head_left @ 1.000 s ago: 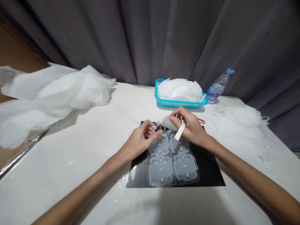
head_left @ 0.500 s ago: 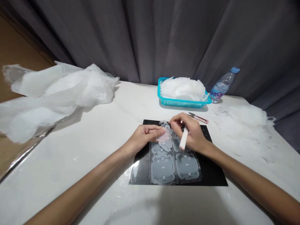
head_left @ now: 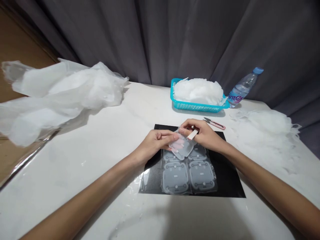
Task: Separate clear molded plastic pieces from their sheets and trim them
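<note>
Left hand [head_left: 160, 141] had a pinch on a small translucent plastic panel with rounded corners [head_left: 184, 150], thumb on top and fingers underneath, and you could see the fingers right through it. The right hand [head_left: 201, 133] had its fingers curled together around a flat white stick-like tool [head_left: 193, 134], one end poking out toward the camera. The working end was hidden, so no idea what the tip looked like, and I couldn't tell if those fingertips were also nipping the panel's upper edge.

The panel was up off the table, tilted, over the top part of a clear plastic sheet with similar grey-looking panels [head_left: 176, 178]. That sheet lay on a shiny black rectangular mat [head_left: 230, 183] on a white table [head_left: 87, 143].

My read on the step: close two-handed work along that one panel's upper edge, left steadying, right doing the fiddly bit. The next move, I'd say, called for keeping the left pinch firm but gentle, since the stuff looked floppy, and keeping the tool's end off the panel's face.

Just past the right hand sat pink-handled thread snips with dark blades [head_left: 216, 124], and behind those a teal plastic basket [head_left: 200, 107] heaped with white translucent pieces [head_left: 198, 90].
</note>
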Tool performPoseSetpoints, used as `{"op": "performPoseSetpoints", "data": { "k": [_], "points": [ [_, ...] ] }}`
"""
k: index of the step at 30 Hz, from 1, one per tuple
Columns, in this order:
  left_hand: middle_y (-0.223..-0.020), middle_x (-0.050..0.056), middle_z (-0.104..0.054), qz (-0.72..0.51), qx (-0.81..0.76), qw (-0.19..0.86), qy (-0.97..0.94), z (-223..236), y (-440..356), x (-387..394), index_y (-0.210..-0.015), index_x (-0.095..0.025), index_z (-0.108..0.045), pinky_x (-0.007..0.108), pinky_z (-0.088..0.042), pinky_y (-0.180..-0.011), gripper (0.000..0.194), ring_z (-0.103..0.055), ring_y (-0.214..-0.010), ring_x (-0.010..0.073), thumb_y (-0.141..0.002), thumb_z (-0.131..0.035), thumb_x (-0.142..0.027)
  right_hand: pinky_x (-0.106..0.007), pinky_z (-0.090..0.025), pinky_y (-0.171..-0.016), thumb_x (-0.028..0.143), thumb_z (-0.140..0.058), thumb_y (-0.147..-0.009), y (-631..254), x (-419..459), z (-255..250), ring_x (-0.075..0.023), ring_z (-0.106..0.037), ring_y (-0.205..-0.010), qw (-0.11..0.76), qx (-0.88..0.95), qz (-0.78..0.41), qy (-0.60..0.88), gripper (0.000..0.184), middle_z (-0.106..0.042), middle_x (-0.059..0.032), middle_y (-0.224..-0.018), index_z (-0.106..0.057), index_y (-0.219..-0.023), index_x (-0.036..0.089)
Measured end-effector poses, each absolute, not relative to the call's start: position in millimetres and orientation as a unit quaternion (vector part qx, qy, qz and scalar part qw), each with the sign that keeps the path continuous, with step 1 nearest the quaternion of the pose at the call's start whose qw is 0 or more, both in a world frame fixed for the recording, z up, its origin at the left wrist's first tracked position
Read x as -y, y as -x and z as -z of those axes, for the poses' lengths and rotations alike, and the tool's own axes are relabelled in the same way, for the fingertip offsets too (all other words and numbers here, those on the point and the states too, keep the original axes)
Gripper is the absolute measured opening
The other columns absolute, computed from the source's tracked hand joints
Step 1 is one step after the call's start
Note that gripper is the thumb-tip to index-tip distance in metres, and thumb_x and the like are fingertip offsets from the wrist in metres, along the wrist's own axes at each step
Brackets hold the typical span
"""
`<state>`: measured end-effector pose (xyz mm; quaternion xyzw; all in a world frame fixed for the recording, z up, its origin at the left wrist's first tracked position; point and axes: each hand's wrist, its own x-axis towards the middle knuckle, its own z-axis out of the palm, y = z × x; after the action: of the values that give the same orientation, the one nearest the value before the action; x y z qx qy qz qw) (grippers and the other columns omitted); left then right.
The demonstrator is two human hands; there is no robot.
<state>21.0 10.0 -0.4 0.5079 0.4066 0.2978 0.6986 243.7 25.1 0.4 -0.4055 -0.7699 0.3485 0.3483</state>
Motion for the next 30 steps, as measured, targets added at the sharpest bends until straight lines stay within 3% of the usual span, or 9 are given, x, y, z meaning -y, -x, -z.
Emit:
{"op": "performPoseSetpoints", "data": {
  "k": [7, 10, 13, 17, 24, 30],
  "points": [
    [-0.091, 0.005, -0.079, -0.389, -0.391, 0.736, -0.393, -2.3, -24.8, -7.7, -0.106, -0.015, -0.076, 0.036, -0.063, -0.097, 0.031, -0.077, -0.086, 0.0173, -0.083, -0.090, -0.032, -0.036, -0.049, -0.076, 0.027, -0.070, -0.098, -246.4, -7.2, -9.3, -0.0196, -0.059, -0.081, 0.430, 0.791, -0.139, 0.413, 0.011, -0.071, -0.0054, -0.099, -0.068, -0.107, 0.022],
    [-0.092, 0.003, -0.078, -0.434, -0.371, 0.739, -0.357, -6.9, -27.0, -6.7, -0.100, -0.013, -0.074, 0.036, -0.061, -0.105, 0.027, -0.077, -0.091, 0.0167, -0.082, -0.091, -0.025, -0.041, -0.051, -0.079, 0.031, -0.074, -0.097, -249.0, 6.6, -12.3, -0.0252, -0.063, -0.091, 0.392, 0.855, -0.035, 0.339, 0.021, -0.070, -0.0084, -0.102, -0.067, -0.115, 0.023],
    [-0.095, 0.005, -0.080, -0.443, -0.355, 0.739, -0.363, -9.6, -28.3, -5.9, -0.098, -0.013, -0.073, 0.039, -0.059, -0.110, 0.025, -0.078, -0.097, 0.0194, -0.085, -0.089, -0.027, -0.041, -0.051, -0.076, 0.021, -0.070, -0.099, -251.0, 12.2, -9.9, -0.0254, -0.064, -0.089, 0.366, 0.876, 0.057, 0.308, 0.023, -0.071, -0.0086, -0.101, -0.067, -0.121, 0.024],
    [-0.102, 0.009, -0.081, -0.437, -0.340, 0.746, -0.370, -7.5, -28.8, -6.7, -0.097, -0.013, -0.073, 0.041, -0.058, -0.112, 0.025, -0.078, -0.107, 0.0235, -0.089, -0.085, -0.033, -0.040, -0.051, -0.075, 0.013, -0.065, -0.100, -253.7, 8.7, -6.8, -0.0245, -0.064, -0.089, 0.385, 0.862, 0.084, 0.318, 0.027, -0.073, -0.0069, -0.099, -0.068, -0.123, 0.026],
    [-0.090, 0.006, -0.081, -0.427, -0.332, 0.769, -0.341, -4.0, -29.5, -5.6, -0.089, -0.013, -0.075, 0.034, -0.061, -0.106, 0.023, -0.080, -0.091, 0.0182, -0.088, -0.087, -0.033, -0.041, -0.052, -0.077, 0.018, -0.071, -0.099, -255.9, 5.8, -6.6, -0.0247, -0.062, -0.088, 0.373, 0.863, 0.129, 0.315, 0.026, -0.074, -0.0075, -0.103, -0.066, -0.124, 0.026],
    [-0.090, 0.010, -0.082, -0.411, -0.340, 0.770, -0.349, -4.0, -30.8, -3.4, -0.085, -0.013, -0.075, 0.034, -0.061, -0.107, 0.028, -0.081, -0.095, 0.0221, -0.086, -0.088, -0.037, -0.040, -0.051, -0.079, 0.015, -0.064, -0.103, -253.9, 5.2, -7.5, -0.0244, -0.066, -0.092, 0.383, 0.858, 0.111, 0.325, 0.017, -0.075, -0.0081, -0.102, -0.065, -0.118, 0.023]
  ]
}}
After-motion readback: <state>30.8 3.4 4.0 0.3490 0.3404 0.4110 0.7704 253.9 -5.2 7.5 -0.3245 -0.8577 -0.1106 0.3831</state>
